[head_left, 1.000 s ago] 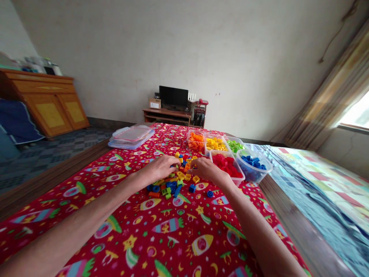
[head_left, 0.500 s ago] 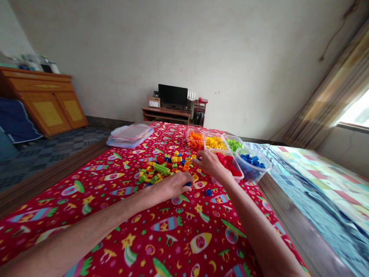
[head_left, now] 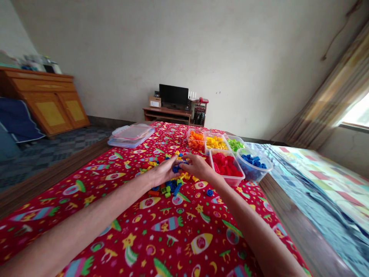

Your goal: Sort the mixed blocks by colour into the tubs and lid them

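Note:
Over the mixed pile of building bricks, my two hands meet with blue bricks between them. My left hand is closed around some of these, palm turned inward. From the right, my right hand has its fingers closed at a blue brick, partly hidden by the fingers. Beneath and around both hands lie loose green, yellow, orange, red and blue bricks. One round blue piece sits apart on the red patterned cloth.
Clear tubs stand to the right: orange bricks, yellow bricks, green bricks, red bricks, and a round tub with blue ones. Stacked plastic lids lie at the far left. A bed adjoins the right side.
My left hand has turned and moved up over the pile, uncovering bricks at its near edge. My right hand has shifted left and nearer, away from the red tub, to meet it.

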The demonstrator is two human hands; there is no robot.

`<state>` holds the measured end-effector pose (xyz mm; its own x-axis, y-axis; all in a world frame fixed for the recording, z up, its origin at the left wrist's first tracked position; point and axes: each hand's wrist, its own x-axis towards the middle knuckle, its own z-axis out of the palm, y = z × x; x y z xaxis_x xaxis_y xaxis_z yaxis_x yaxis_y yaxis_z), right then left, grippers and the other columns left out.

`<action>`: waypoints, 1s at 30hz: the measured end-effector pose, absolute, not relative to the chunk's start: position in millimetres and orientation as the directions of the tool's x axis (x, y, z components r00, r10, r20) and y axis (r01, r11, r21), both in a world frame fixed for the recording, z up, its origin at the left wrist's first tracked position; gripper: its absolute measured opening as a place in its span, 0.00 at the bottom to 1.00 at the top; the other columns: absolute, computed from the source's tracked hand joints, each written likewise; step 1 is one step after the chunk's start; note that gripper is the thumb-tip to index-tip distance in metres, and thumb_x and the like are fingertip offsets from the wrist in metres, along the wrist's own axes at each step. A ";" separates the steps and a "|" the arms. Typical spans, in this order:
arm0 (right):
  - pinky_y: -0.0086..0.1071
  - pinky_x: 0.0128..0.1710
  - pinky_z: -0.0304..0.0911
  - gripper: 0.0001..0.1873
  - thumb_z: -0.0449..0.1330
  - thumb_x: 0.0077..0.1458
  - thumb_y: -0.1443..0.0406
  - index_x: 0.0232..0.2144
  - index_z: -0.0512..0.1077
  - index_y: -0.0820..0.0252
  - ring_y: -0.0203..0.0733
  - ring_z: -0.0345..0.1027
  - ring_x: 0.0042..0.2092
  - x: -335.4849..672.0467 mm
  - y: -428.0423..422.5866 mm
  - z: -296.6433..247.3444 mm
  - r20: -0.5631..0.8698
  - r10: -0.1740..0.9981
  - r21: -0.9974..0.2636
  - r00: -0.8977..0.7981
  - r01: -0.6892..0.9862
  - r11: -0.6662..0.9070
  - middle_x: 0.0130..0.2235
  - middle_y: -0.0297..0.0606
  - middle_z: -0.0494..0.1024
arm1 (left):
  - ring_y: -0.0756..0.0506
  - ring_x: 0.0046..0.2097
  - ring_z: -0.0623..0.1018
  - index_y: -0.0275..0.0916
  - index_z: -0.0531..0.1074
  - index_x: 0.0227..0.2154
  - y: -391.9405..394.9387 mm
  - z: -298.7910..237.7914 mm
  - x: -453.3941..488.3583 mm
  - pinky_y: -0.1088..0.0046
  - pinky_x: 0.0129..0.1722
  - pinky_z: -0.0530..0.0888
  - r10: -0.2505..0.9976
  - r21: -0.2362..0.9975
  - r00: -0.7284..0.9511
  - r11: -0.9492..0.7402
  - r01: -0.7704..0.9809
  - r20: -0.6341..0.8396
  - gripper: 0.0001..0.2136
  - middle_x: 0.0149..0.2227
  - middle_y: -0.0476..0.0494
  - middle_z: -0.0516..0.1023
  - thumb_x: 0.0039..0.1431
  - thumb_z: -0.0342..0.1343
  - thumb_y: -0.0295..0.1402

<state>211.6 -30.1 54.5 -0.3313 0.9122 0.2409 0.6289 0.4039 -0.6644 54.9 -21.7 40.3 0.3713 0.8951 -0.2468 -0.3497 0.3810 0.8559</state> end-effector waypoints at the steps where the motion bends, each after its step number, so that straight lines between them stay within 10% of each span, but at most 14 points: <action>1: 0.26 0.29 0.60 0.17 0.61 0.53 0.62 0.45 0.73 0.63 0.36 0.69 0.28 210.2 -32.0 53.9 0.258 0.897 -0.621 -0.358 0.650 0.438 0.29 0.36 0.77 | 0.51 0.25 0.72 0.34 0.71 0.27 -22.6 42.1 55.2 0.78 0.24 0.72 0.886 0.844 0.386 0.399 -0.357 -0.255 0.14 0.26 0.45 0.74 0.65 0.46 0.34; 23: 0.25 0.32 0.59 0.11 0.57 0.48 0.71 0.34 0.77 0.63 0.34 0.68 0.30 210.0 -41.7 65.1 0.435 0.850 -0.527 -0.297 0.681 0.508 0.29 0.34 0.78 | 0.48 0.30 0.77 0.36 0.67 0.40 -36.3 60.8 61.5 0.74 0.33 0.75 0.894 0.836 0.406 0.365 -0.411 -0.191 0.10 0.26 0.47 0.75 0.66 0.44 0.36; 30: 0.29 0.35 0.62 0.12 0.55 0.46 0.68 0.32 0.77 0.61 0.37 0.69 0.32 284.5 -22.6 96.1 0.563 0.826 -0.492 0.035 0.817 0.301 0.28 0.35 0.77 | 0.45 0.41 0.79 0.39 0.66 0.46 -13.1 43.3 50.6 0.64 0.49 0.73 0.967 0.987 0.220 -0.103 -0.127 0.130 0.14 0.39 0.43 0.75 0.63 0.47 0.41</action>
<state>284.5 -22.6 96.1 0.0351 0.8260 0.5625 0.8168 0.3006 -0.4924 50.6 -13.1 43.3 0.2199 0.9669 0.1296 -0.1265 -0.1035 0.9865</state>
